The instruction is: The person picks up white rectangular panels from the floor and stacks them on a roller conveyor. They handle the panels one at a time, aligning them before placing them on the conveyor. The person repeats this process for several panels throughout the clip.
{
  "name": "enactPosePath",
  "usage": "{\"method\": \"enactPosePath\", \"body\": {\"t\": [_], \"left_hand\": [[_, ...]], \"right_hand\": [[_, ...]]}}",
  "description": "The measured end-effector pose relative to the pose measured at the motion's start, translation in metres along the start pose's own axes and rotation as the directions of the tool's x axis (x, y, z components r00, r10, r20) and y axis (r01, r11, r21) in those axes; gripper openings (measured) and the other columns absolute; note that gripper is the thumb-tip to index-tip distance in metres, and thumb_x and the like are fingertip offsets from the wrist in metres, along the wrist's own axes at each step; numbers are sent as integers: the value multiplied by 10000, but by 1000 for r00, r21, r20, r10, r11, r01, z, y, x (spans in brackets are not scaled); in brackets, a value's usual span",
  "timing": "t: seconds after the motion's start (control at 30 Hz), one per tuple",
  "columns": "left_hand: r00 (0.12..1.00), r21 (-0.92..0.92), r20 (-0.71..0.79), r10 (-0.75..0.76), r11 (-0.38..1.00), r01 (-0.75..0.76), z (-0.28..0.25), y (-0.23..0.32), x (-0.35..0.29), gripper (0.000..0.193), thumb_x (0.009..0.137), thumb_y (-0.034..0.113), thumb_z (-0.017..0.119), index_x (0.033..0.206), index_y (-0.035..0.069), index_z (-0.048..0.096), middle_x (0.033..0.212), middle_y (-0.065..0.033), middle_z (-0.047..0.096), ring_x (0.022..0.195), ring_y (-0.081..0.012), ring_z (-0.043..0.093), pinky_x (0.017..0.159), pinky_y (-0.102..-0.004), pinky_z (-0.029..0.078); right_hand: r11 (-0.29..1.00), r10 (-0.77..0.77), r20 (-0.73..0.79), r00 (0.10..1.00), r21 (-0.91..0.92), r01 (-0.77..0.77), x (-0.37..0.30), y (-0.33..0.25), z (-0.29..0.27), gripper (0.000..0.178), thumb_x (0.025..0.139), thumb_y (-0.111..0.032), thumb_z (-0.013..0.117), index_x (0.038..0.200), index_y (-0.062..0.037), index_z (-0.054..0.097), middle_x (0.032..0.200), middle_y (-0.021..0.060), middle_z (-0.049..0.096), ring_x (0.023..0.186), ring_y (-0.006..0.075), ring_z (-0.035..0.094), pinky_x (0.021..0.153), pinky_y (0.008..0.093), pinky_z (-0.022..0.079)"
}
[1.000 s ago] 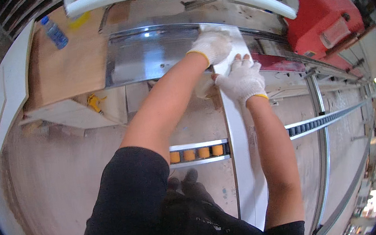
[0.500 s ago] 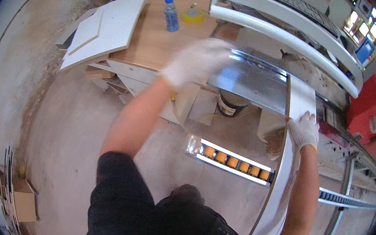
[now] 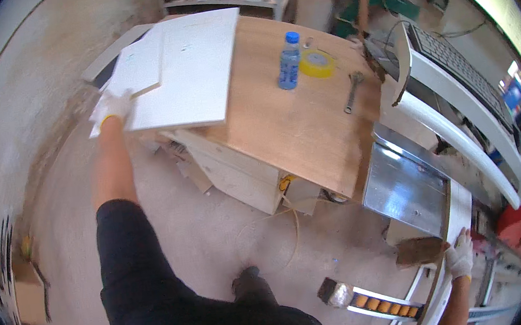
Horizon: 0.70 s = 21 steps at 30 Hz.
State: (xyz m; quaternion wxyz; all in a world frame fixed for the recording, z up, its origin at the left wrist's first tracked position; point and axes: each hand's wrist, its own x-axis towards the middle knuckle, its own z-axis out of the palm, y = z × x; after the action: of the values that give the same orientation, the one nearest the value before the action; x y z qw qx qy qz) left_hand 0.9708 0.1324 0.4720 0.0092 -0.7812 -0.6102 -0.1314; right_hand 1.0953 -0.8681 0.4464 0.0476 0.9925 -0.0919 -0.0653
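Note:
My left hand (image 3: pixel 114 108), in a white glove, reaches out to the near left corner of a small white board (image 3: pixel 137 64). That board lies on a larger white board (image 3: pixel 199 73) on the wooden table. The glove is blurred, so whether its fingers grip the small board cannot be told. At the lower right, my right hand (image 3: pixel 459 256), also gloved, rests with outstretched fingers on a long white panel (image 3: pixel 461 204). The panel borders a shiny metal plate (image 3: pixel 405 188).
The wooden table (image 3: pixel 269 123) carries a blue-capped bottle (image 3: pixel 288 63), yellow tape (image 3: pixel 316 64) and a wrench (image 3: pixel 353 92). A keyboard (image 3: pixel 459 69) sits on a white shelf at right. A roller track (image 3: pixel 386 305) with orange rollers juts out below. A hose (image 3: pixel 298 235) loops over the floor.
My left hand has swung left from near the metal plate to the white boards. The view has turned left, and my right hand stays on the long white panel.

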Motion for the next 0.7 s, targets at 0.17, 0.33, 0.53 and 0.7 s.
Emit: {"method": "enactPosePath", "body": {"t": [0.17, 0.33, 0.53, 0.7], "left_hand": [[993, -61, 100, -67, 995, 73, 34, -9, 70, 1211, 894, 907, 521, 1612, -68, 493, 1622, -328, 528, 1510, -449, 537, 1260, -559, 383], [996, -64, 83, -12, 998, 18, 22, -17, 49, 1099, 879, 912, 563, 1409, -39, 713, 1462, -297, 677, 1402, -449, 630, 1198, -582, 440], [993, -95, 74, 90, 992, -83, 11, -46, -5, 1021, 912, 776, 681, 1405, -118, 665, 1479, -348, 633, 1388, -474, 622, 1204, -505, 468], [949, -248, 39, 313, 923, -295, -1, -42, -3, 1037, 897, 719, 729, 1573, -44, 538, 1644, -298, 508, 1446, -443, 586, 1231, -500, 452]], "right_hand": [[998, -53, -54, 997, -21, 52, 10, 29, 20, 1042, 911, -283, 788, 1734, 28, 230, 1792, 291, 253, 1626, 489, 288, 1348, 512, 252], [993, -122, -74, 990, -12, 121, 14, 50, 29, 1143, 902, -572, 756, 1744, 0, 235, 1781, 311, 269, 1618, 518, 292, 1336, 529, 255], [992, -124, -60, 990, 21, 125, 16, 54, 27, 1193, 916, -699, 677, 1724, 62, 239, 1779, 345, 240, 1633, 509, 273, 1336, 522, 236], [997, -80, -4, 997, 11, 80, 19, 48, 24, 1113, 905, -540, 709, 1733, 37, 242, 1787, 327, 241, 1640, 500, 258, 1344, 513, 225]]}}
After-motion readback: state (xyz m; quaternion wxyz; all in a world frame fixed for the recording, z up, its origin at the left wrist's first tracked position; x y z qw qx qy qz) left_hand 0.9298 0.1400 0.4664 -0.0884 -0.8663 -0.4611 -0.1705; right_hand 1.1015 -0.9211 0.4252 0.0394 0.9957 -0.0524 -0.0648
